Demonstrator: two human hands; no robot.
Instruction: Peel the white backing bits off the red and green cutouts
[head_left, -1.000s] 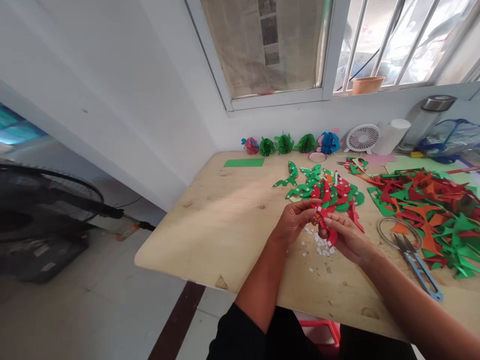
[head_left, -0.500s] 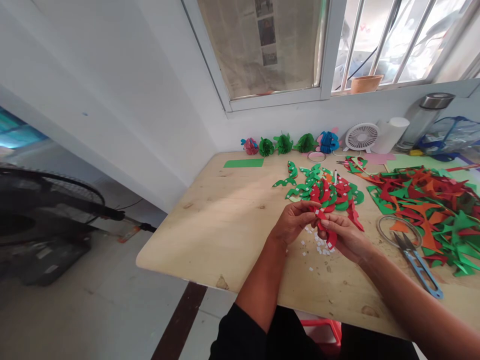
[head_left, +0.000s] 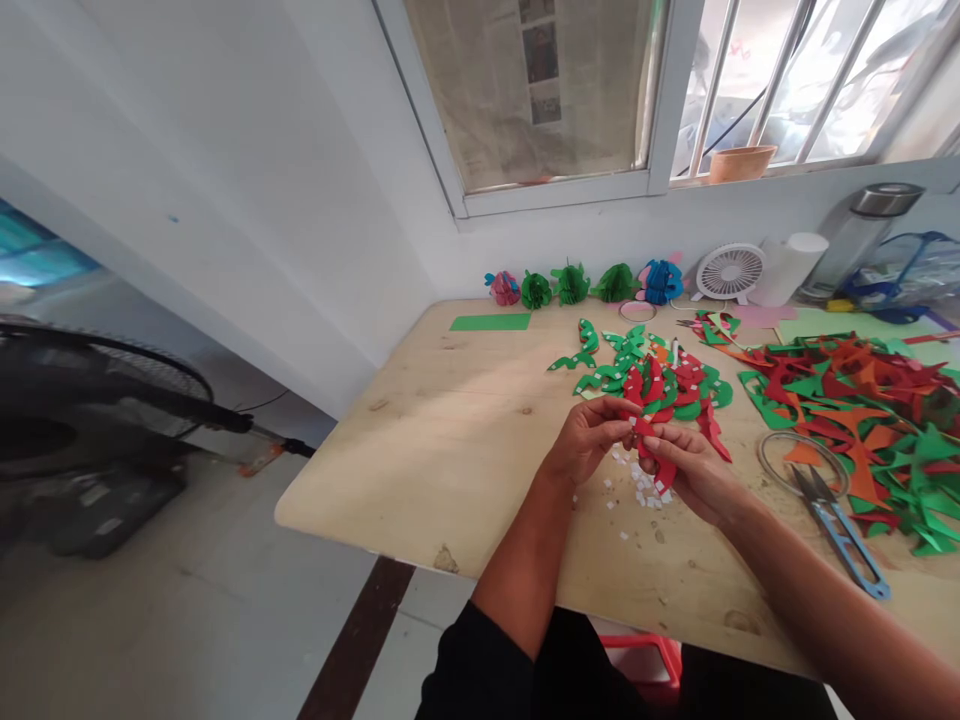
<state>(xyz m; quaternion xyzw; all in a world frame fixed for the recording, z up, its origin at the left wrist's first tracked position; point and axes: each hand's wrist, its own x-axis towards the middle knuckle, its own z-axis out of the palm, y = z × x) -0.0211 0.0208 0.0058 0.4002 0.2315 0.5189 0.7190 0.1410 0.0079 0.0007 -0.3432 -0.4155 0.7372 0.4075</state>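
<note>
Both hands meet over the table around a red paper piece [head_left: 664, 474] with small white squares on it. My right hand [head_left: 694, 467] pinches the red piece, which hangs below its fingers. My left hand [head_left: 591, 437] is closed with thumb and forefinger together at the piece's left end, by a small white square; whether it grips the paper or the square is too small to tell. Beneath the hands lie loose white squares [head_left: 643, 490]. Just beyond them is a pile of red and green cut shapes [head_left: 626, 362], many bearing white squares.
At the right are paper scraps [head_left: 862, 400], a roll of tape [head_left: 763, 462] and blue-handled snips [head_left: 844, 535]. Along the wall stand paper figures [head_left: 572, 284], a small white fan [head_left: 730, 272] and a glass bottle [head_left: 855, 240]. A green strip [head_left: 490, 322] lies at the back left.
The fingers of both hands have shifted slightly on the red piece, and its left end is turned differently. The whole view has moved a little.
</note>
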